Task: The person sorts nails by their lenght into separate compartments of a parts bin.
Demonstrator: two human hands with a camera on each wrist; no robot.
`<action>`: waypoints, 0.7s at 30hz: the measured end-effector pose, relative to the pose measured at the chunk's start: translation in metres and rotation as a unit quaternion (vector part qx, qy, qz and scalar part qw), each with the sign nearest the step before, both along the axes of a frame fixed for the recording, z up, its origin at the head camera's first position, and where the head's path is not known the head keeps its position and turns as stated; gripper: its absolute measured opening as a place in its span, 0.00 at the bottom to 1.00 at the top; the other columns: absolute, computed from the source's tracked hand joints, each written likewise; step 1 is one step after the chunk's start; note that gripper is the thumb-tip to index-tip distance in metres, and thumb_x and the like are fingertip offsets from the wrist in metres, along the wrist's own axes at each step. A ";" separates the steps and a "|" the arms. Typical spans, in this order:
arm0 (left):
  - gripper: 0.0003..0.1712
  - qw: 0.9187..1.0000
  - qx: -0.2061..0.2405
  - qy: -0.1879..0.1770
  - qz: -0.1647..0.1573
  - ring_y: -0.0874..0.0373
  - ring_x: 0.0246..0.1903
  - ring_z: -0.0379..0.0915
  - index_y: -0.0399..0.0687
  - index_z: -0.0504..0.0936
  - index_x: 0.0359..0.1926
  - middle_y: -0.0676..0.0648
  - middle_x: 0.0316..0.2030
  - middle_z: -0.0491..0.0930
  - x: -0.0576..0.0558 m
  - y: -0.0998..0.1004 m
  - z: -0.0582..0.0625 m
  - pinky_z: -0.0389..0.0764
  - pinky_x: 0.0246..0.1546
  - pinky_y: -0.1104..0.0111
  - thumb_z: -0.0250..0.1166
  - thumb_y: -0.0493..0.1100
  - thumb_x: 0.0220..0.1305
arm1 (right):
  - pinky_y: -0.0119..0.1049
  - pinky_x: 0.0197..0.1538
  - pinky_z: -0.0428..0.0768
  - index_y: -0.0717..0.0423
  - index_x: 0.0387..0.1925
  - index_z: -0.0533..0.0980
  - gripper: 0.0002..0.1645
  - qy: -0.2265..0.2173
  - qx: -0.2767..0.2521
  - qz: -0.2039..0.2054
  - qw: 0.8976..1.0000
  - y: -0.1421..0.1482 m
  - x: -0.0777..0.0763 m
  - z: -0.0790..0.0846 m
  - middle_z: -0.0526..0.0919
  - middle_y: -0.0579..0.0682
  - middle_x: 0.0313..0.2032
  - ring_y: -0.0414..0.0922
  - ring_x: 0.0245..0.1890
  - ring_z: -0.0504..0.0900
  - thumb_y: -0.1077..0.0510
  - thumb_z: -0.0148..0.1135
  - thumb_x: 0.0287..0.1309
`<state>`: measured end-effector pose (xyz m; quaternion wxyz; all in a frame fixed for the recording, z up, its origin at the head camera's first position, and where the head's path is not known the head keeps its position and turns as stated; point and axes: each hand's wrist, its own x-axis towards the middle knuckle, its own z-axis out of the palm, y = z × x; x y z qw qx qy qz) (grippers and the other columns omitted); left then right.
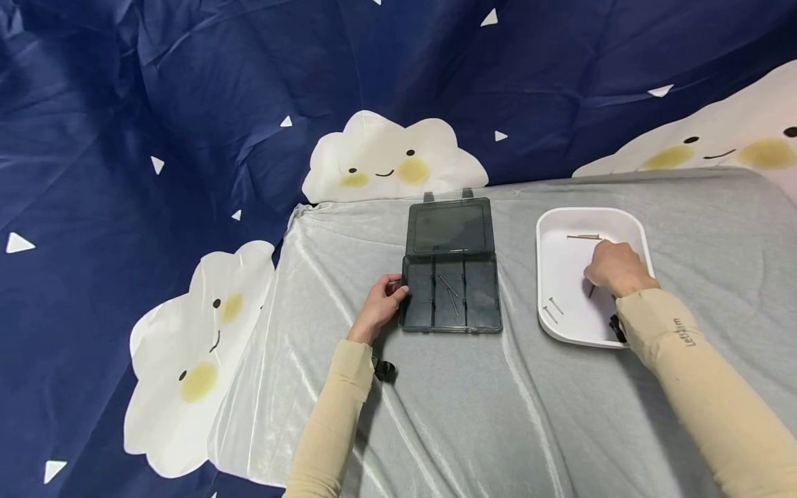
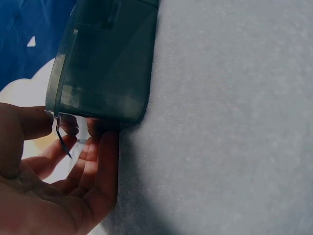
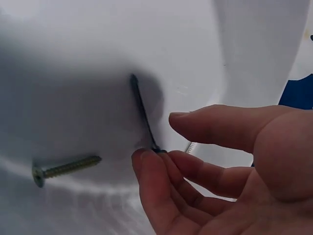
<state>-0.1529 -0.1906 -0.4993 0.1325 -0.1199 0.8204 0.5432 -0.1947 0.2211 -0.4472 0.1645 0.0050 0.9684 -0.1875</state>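
Note:
A dark, see-through organizer box point(image 1: 417, 297) lies with its lid point(image 1: 451, 225) folded back. My left hand point(image 1: 376, 306) grips its left side, thumb at the rim and fingers along the outer wall. Two thin dark nails point(image 1: 452, 302) lie in the middle compartment. My right hand point(image 1: 616, 268) is down inside a white tray point(image 1: 563, 277). In the right wrist view, its fingertips touch the head of a dark nail point(image 3: 144, 115), while the thumb stands apart from it. A brass-coloured screw point(image 3: 71, 167) lies near those fingers.
More screws lie in the tray: brass-coloured ones point(image 1: 584, 237) at the back and two silver ones point(image 1: 556, 305) at the front left. A grey velvety cloth point(image 1: 461, 401) covers the table. Behind it hangs a blue fabric point(image 1: 205, 83) with cloud prints.

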 end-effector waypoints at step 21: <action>0.21 1.000 0.001 0.014 0.003 0.57 0.38 0.70 0.46 0.73 0.61 0.41 0.48 0.76 0.000 0.000 -0.004 0.72 0.32 0.71 0.60 0.43 0.68 | 0.47 0.29 0.75 0.78 0.36 0.70 0.17 -0.027 0.005 0.013 1.000 0.001 -0.002 -0.007 0.74 0.76 0.32 0.61 0.28 0.75 0.66 0.50 0.45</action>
